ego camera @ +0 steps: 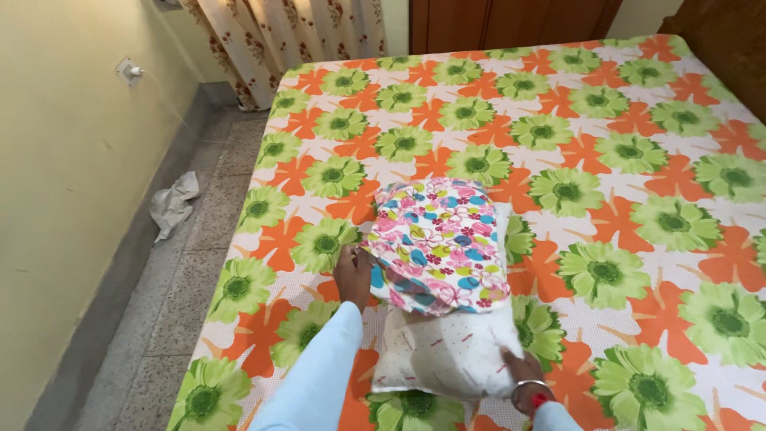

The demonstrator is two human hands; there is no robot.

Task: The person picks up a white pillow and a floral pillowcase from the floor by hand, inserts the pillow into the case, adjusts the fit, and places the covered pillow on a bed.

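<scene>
A white pillow (447,351) lies on the bed, its far half inside a pillowcase (439,239) printed with pink, blue and yellow flowers. My left hand (353,275) grips the pillowcase's open edge on the left side. My right hand (527,379), with a bangle on the wrist, holds the pillow's bare near right corner. Both arms wear pale blue sleeves.
The bed is covered by a sheet (606,183) with large green and orange flowers. A grey stone floor strip runs along the left, with a crumpled white cloth (171,203) by the yellow wall. A patterned curtain (295,40) and a wooden wardrobe (511,20) stand behind the bed.
</scene>
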